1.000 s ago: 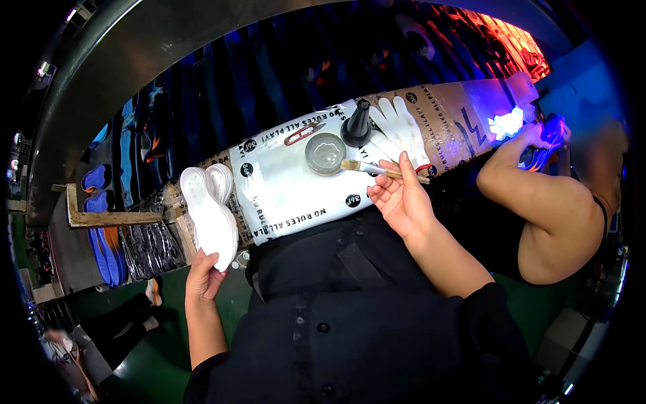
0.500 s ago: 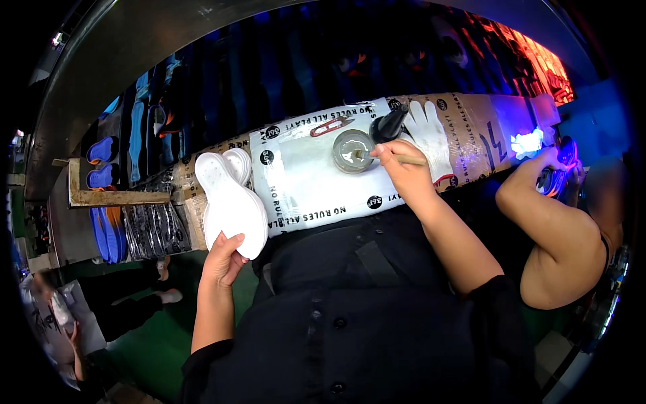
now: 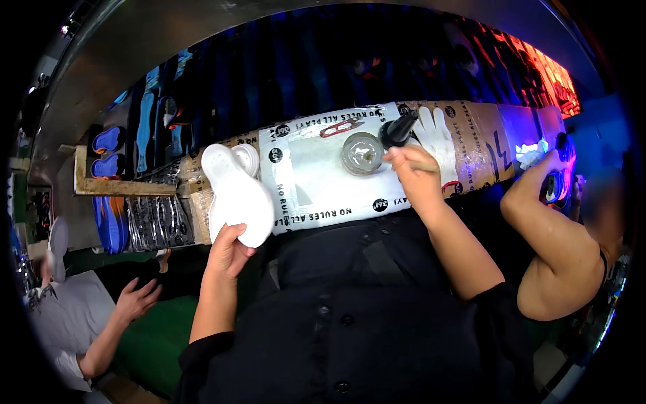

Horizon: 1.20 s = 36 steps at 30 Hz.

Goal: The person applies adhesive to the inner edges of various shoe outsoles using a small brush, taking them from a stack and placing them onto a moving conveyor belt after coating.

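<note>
Left hand [image 3: 227, 250] grips white shoe sole [image 3: 235, 195] by its end. Right hand [image 3: 417, 176] pinches brush stick, tip at small glue pot [image 3: 362, 153]. Sole looks bare, gluing not begun.

A black button-front shirt [image 3: 350, 323] is worn, with small dark buttons set down its middle. The sleeves are short and dark, and both forearms and hands are left bare.
</note>
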Each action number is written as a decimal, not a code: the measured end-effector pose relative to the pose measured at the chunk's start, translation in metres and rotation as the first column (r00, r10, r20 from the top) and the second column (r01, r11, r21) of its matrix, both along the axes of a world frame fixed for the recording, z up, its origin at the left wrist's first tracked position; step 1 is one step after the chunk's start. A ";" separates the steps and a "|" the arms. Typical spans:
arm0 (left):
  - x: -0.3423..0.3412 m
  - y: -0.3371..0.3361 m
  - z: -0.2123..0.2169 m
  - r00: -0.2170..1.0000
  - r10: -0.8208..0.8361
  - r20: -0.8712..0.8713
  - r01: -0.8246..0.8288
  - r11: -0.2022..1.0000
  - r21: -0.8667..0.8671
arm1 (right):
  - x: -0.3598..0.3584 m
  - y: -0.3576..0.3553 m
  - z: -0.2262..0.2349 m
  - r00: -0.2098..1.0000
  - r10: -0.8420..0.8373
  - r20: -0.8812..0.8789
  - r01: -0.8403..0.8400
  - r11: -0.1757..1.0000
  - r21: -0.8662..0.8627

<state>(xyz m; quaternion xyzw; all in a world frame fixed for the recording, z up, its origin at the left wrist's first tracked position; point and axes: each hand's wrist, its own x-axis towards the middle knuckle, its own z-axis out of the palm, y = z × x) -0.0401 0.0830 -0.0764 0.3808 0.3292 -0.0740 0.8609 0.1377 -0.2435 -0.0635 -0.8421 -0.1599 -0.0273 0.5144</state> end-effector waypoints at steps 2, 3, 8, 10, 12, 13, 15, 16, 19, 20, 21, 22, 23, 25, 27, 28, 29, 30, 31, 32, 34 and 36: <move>0.008 -0.013 0.012 0.998 -0.053 0.042 0.040 0.964 0.263 | 0.000 -0.003 -0.001 0.998 0.060 0.009 -0.059 0.994 -0.095; 0.013 -0.021 0.023 0.994 -0.077 0.075 0.046 0.938 0.345 | -0.002 -0.004 0.004 0.999 -0.032 -0.019 0.030 0.997 -0.072; 0.026 -0.046 0.038 0.969 -0.067 0.237 -0.091 0.795 0.600 | -0.011 -0.012 0.019 0.984 -0.158 -0.082 0.168 0.975 0.143; 0.030 -0.053 0.043 0.946 -0.044 0.320 -0.191 0.723 0.663 | -0.016 -0.021 0.025 0.918 -0.225 -0.325 0.326 0.896 0.301; 0.034 -0.057 0.045 0.925 -0.081 0.370 -0.244 0.620 0.746 | -0.022 -0.023 0.034 0.928 -0.200 -0.314 0.314 0.873 0.373; 0.038 -0.063 0.050 0.907 -0.094 0.411 -0.294 0.558 0.776 | -0.026 -0.022 0.040 0.948 -0.139 -0.286 0.264 0.845 0.465; 0.042 -0.068 0.055 0.894 -0.152 0.422 -0.296 0.507 0.809 | -0.037 -0.018 0.058 0.965 -0.050 -0.259 0.194 0.799 0.569; 0.043 -0.071 0.057 0.883 -0.202 0.423 -0.298 0.453 0.840 | -0.044 -0.014 0.067 0.965 -0.050 -0.257 0.194 0.797 0.572; 0.048 -0.084 0.068 0.867 -0.196 0.458 -0.312 0.503 0.806 | -0.056 -0.003 0.085 0.975 0.188 0.122 -0.221 0.899 0.379; 0.048 -0.086 0.070 0.863 -0.207 0.461 -0.312 0.501 0.807 | -0.056 0.001 0.089 0.928 0.267 0.259 -0.327 0.918 0.226; 0.048 -0.087 0.069 0.861 -0.222 0.459 -0.314 0.479 0.820 | -0.059 0.009 0.094 0.913 0.280 0.297 -0.342 0.922 0.182; 0.049 -0.089 0.070 0.859 -0.223 0.460 -0.312 0.483 0.818 | -0.061 0.012 0.098 0.886 0.326 0.329 -0.371 0.925 0.083; 0.049 -0.091 0.072 0.854 -0.246 0.458 -0.310 0.466 0.829 | -0.061 0.015 0.098 0.880 0.328 0.345 -0.372 0.926 0.069; 0.050 -0.093 0.073 0.850 -0.266 0.455 -0.310 0.447 0.839 | -0.062 0.019 0.097 0.871 0.332 0.362 -0.375 0.925 0.056; 0.050 -0.095 0.073 0.843 -0.264 0.469 -0.316 0.461 0.829 | -0.061 0.022 0.097 0.840 0.346 0.418 -0.377 0.926 -0.010; 0.050 -0.095 0.072 0.845 -0.262 0.467 -0.315 0.461 0.829 | -0.061 0.023 0.096 0.841 0.348 0.415 -0.378 0.926 -0.010; 0.050 -0.095 0.070 0.846 -0.261 0.465 -0.319 0.452 0.833 | -0.061 0.023 0.095 0.841 0.340 0.422 -0.370 0.929 -0.011; 0.050 -0.095 0.068 0.847 -0.259 0.464 -0.323 0.443 0.836 | -0.061 0.024 0.095 0.840 0.332 0.428 -0.362 0.932 -0.013; 0.050 -0.095 0.067 0.848 -0.258 0.463 -0.322 0.443 0.837 | -0.062 0.023 0.094 0.841 0.333 0.426 -0.363 0.932 -0.012; 0.050 -0.096 0.065 0.843 -0.248 0.478 -0.332 0.460 0.823 | -0.062 0.023 0.094 0.847 0.333 0.415 -0.356 0.934 -0.023; 0.050 -0.097 0.064 0.838 -0.238 0.491 -0.338 0.479 0.810 | -0.063 0.023 0.093 0.855 0.330 0.401 -0.346 0.937 -0.034; 0.049 -0.098 0.064 0.850 -0.252 0.463 -0.321 0.449 0.834 | -0.062 0.025 0.090 0.842 0.334 0.424 -0.351 0.935 -0.039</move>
